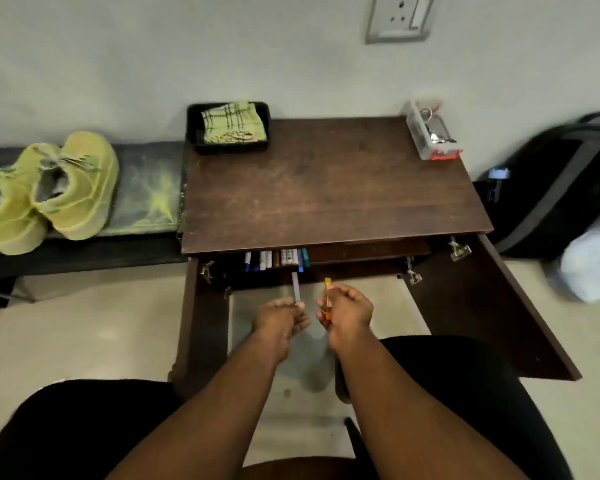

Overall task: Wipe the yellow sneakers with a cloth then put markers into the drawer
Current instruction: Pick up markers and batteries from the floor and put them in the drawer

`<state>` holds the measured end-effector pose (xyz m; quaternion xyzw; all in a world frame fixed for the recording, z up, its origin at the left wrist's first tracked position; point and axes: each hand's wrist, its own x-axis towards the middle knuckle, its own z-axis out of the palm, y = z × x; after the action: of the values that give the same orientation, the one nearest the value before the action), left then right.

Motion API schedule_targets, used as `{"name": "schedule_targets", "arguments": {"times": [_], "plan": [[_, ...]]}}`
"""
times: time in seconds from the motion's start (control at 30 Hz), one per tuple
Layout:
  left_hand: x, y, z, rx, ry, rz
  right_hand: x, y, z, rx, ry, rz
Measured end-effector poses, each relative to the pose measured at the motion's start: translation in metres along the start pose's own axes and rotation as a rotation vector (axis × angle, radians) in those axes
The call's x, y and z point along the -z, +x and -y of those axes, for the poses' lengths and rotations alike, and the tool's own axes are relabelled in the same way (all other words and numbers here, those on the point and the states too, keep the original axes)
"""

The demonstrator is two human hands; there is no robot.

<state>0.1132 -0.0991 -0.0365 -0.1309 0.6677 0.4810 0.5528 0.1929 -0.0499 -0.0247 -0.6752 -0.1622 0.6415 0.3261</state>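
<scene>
Several markers (277, 259) half-hidden under desktop (329, 188)

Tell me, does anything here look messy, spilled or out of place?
Yes. The dark mat under the yellow sneakers is streaked with yellow-green smears, like powder or dye come off. The cloth lies crumpled in its black tray. The markers in the drawer sit neatly side by side.

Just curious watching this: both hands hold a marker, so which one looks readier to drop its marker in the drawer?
Probably the left hand. Its grey marker already points at the drawer, tip near the markers inside. The right hand's orange marker sits further back.
</scene>
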Motion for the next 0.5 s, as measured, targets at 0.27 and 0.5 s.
{"name": "schedule_targets", "arguments": {"times": [0.27,0.5], "plan": [[-0.067,0.118,0.008,0.085,-0.085,-0.046,-0.015,0.116,-0.007,-0.007,0.039,-0.094],[-0.081,0.157,0.014,0.072,-0.173,-0.136,-0.025,0.161,-0.012,0.02,-0.12,-0.032]]}}
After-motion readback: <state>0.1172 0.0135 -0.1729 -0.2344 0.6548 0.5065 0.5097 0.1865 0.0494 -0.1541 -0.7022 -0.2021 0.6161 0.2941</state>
